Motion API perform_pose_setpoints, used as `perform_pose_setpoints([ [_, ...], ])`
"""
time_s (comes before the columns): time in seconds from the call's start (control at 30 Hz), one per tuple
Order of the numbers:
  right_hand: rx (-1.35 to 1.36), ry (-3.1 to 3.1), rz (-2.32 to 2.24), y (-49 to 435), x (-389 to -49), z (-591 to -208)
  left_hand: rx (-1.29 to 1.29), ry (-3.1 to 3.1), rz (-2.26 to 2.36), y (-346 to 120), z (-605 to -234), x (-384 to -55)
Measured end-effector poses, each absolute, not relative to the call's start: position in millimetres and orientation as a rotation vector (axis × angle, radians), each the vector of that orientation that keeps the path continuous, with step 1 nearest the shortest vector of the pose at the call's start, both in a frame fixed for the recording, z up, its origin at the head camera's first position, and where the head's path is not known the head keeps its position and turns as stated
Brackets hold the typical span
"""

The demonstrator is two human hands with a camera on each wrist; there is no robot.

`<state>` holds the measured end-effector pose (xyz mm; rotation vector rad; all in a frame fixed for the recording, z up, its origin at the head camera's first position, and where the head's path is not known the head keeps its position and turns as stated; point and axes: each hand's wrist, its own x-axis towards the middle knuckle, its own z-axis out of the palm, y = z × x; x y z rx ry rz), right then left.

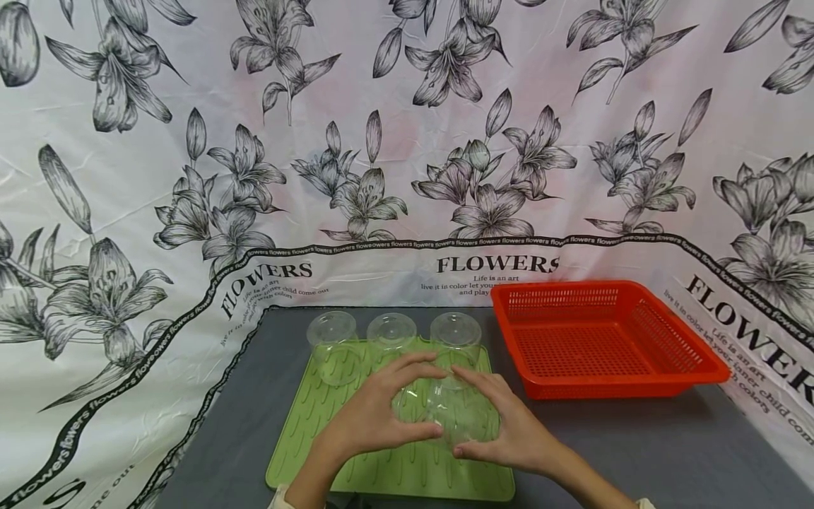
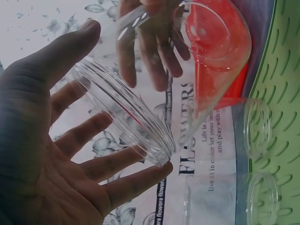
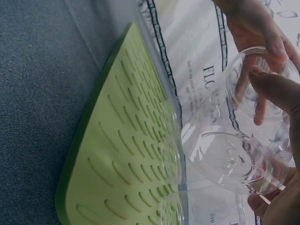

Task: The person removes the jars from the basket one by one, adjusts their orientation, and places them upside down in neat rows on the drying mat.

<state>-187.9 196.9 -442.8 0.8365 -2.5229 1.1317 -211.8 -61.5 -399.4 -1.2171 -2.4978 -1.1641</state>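
My left hand [image 1: 380, 413] curves its fingers and thumb around the left side of clear plastic cupware between the hands. In the left wrist view, several thin rims [image 2: 129, 112] lie close together by the left fingers, like nested cups. From the other side my right hand [image 1: 518, 431] holds a clear cup [image 3: 220, 154], thumb and fingers round it. The see-through walls overlap, so how many cups lie between the hands cannot be told. Three more clear cups, left [image 1: 332, 329], middle [image 1: 391, 331] and right [image 1: 455, 331], stand along the back of the green ridged mat [image 1: 394, 481].
A red slotted plastic basket [image 1: 610, 385] stands right of the mat. Grey cloth [image 1: 222, 452] covers the table. Behind it hangs a white curtain [image 1: 356, 276] with printed flowers, meeting the table's back and sides.
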Motion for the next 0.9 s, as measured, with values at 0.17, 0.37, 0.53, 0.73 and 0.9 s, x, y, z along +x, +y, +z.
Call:
perform_pose_setpoints([
  [0.17,0.785,-2.483,1.217,198,-186,-445,-1.176,-2.487,-1.286,-65,-404,-213],
  [0.37,0.745,-2.437,1.363,201,-182,-444,-1.1,-2.472,-1.504,-71,-408,-213],
  [0.53,0.741,-2.408,1.413,203,-181,-446,-1.067,-2.419,-1.648,-77,-410,-213],
  [0.73,0.769,-2.336,1.484,204,-181,-449,-1.071,-2.311,-1.759,-82,-413,-213],
  [0.9,0.83,-2.238,1.606,202,-182,-453,-1.076,-2.218,-1.861,-86,-417,-213],
])
